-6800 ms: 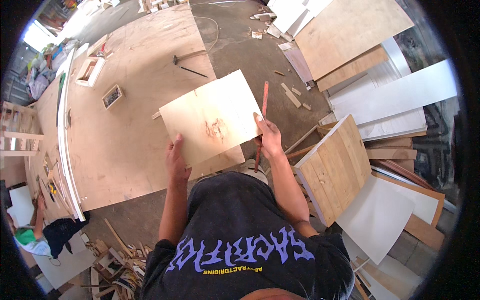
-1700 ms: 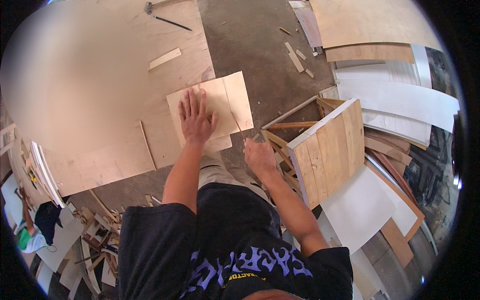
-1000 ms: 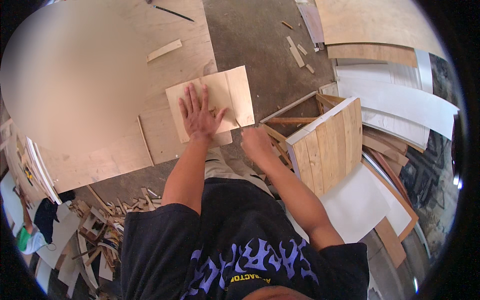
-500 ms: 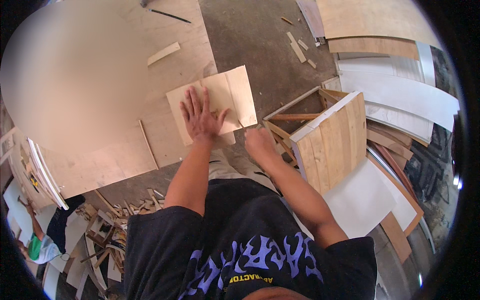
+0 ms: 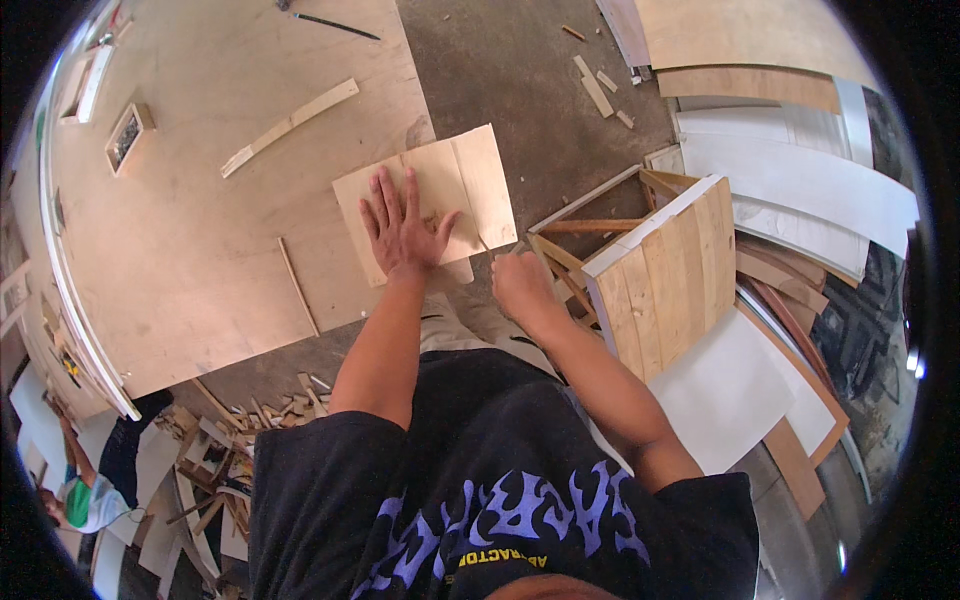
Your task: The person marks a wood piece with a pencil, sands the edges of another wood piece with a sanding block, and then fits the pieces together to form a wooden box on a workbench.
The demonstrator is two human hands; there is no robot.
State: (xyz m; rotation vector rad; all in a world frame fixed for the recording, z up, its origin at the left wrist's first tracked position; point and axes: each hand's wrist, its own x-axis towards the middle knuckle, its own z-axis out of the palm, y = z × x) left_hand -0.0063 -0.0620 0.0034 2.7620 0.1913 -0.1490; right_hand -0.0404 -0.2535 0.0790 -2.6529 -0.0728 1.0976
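At mid-view, the person's left hand point(image 5: 403, 235) lies flat, fingers spread, on a pale board point(image 5: 490, 180). The board rests at the right edge of a large plywood sheet point(image 5: 230, 300), its right part jutting past that edge above the dark floor point(image 5: 470, 80). Just to the right, the right hand point(image 5: 520, 285) is curled into a fist around what seems to be a thin blade point(image 5: 486, 243); the fist hides most of it, and its visible end meets the board's near edge, where a line point(image 5: 466, 190) across the wood finishes. The step in hand looks like cutting along that line; the next stroke would call for firm weight through the left palm and a blade true to the mark. Left of the board, a thin stick point(image 5: 298, 285) and a longer strip point(image 5: 290, 128) lie on the sheet, with a small box point(image 5: 146, 118) farther off. Offcuts point(image 5: 592, 88) lie on the floor beyond. To the right, a wooden crate point(image 5: 660, 275) stands tilted near a white panel point(image 5: 720, 395). At lower left are scraps point(image 5: 205, 450) and another person point(image 5: 90, 500).
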